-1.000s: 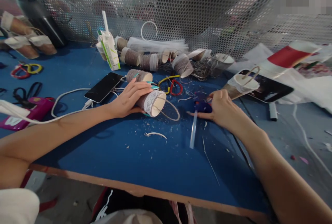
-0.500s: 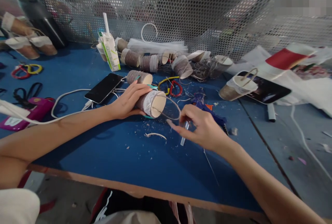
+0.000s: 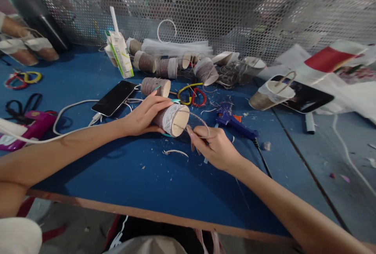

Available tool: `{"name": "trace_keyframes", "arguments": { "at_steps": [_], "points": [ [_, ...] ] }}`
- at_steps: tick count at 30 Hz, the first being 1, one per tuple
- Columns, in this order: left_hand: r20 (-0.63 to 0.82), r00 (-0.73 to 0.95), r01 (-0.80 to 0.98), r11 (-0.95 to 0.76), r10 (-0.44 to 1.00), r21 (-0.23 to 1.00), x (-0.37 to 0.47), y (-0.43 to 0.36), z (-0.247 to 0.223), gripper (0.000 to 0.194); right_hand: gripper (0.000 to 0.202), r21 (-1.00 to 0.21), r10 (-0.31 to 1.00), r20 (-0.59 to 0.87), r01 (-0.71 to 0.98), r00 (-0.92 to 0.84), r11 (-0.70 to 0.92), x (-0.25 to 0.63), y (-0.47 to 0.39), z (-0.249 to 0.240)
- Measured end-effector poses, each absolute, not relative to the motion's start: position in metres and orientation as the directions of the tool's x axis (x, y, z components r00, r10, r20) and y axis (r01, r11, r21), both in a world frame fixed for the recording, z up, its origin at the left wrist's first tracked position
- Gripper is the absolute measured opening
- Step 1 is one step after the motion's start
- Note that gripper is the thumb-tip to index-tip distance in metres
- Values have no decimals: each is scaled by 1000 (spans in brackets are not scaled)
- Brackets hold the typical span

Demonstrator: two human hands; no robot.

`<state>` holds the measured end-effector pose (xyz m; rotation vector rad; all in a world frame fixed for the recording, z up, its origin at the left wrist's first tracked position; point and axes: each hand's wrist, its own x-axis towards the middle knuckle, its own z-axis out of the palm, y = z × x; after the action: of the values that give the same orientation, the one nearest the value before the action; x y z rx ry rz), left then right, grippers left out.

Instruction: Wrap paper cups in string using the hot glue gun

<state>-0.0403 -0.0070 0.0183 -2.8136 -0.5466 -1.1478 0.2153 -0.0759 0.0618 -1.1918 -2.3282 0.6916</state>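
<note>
On its side lies a twine-wrapped cup [image 3: 179, 120] with a white lace band, its pale round end facing right. My left hand [image 3: 145, 115] is wrapped round the cup from behind. A thin cord handle [image 3: 201, 117] loops out from that end. The fingers of my right hand [image 3: 216, 144] are closed on the cord close to the cup; the exact pinch point is partly hidden. Beneath my right hand, a translucent stick [image 3: 206, 160] shows in part. Just beyond that hand rests a blue glue gun [image 3: 232, 121].
Another twine-wrapped cup [image 3: 154, 87], a black phone [image 3: 114, 98] and yellow-red scissors [image 3: 194, 95] sit behind my left hand. Several wrapped cups line the perforated metal screen [image 3: 235, 7]. At right, a cup with handle [image 3: 272, 95] stands by another phone [image 3: 311, 99].
My right hand has moved left to the cord beside the cup, uncovering more of the glue gun. The left hand still holds the cup. The view has shifted slightly.
</note>
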Motion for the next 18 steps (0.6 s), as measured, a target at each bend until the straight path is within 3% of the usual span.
{"name": "trace_keyframes", "arguments": {
  "at_steps": [9,18],
  "points": [
    [682,674,347,-937,285,49,-39,-7,18,75,39,-648,798,319,498,-511,577,213,-77,48],
    [690,679,305,-952,249,43,-39,-4,19,77,35,-681,809,335,470,-482,562,211,-79,48]
  ]
}}
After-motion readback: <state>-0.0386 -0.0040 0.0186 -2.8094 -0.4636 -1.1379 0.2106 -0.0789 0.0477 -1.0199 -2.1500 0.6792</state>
